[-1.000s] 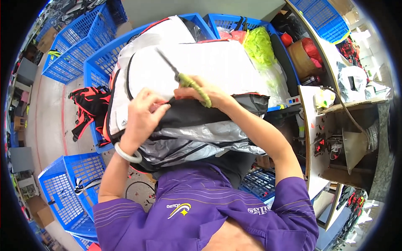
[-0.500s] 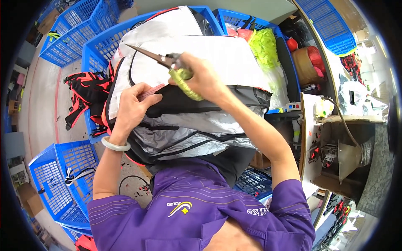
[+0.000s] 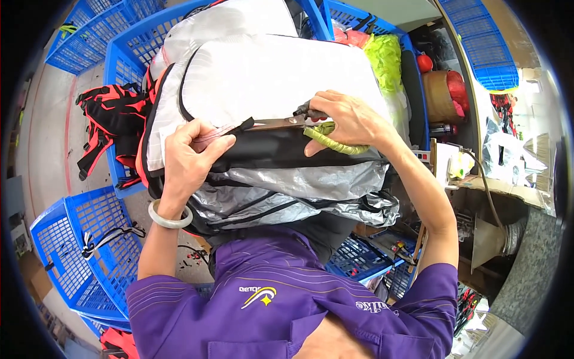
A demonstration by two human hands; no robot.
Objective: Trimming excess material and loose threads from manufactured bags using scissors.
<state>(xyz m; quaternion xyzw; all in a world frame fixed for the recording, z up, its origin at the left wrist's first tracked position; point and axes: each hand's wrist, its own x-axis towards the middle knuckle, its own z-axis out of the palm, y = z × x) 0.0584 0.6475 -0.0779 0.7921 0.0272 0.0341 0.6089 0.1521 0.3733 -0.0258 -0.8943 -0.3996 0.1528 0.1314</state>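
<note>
A large bag with a white panel (image 3: 281, 75), black trim and crumpled silver lining (image 3: 311, 180) lies in front of my body. My left hand (image 3: 190, 157) pinches a pinkish striped edge of its fabric between thumb and fingers. Just beyond those fingertips a short black strip end (image 3: 244, 126) sticks out. My right hand (image 3: 353, 122) grips a pair of scissors (image 3: 282, 123) whose handle is wrapped in yellow-green tape. Their blades point left along the bag's black edge, with the tips at the black strip. Whether the blades touch it I cannot tell.
A large blue crate (image 3: 113, 66) stands behind and under the bag. Black and coral strapped pieces (image 3: 113, 116) hang at its left. Another blue crate (image 3: 78, 257) sits lower left. Neon yellow material (image 3: 385, 63) fills a crate on the right, near a workbench (image 3: 502, 190).
My right hand has brought the scissors down and to the right, from raised over the white panel to level at the bag's edge. My left hand keeps its pinch.
</note>
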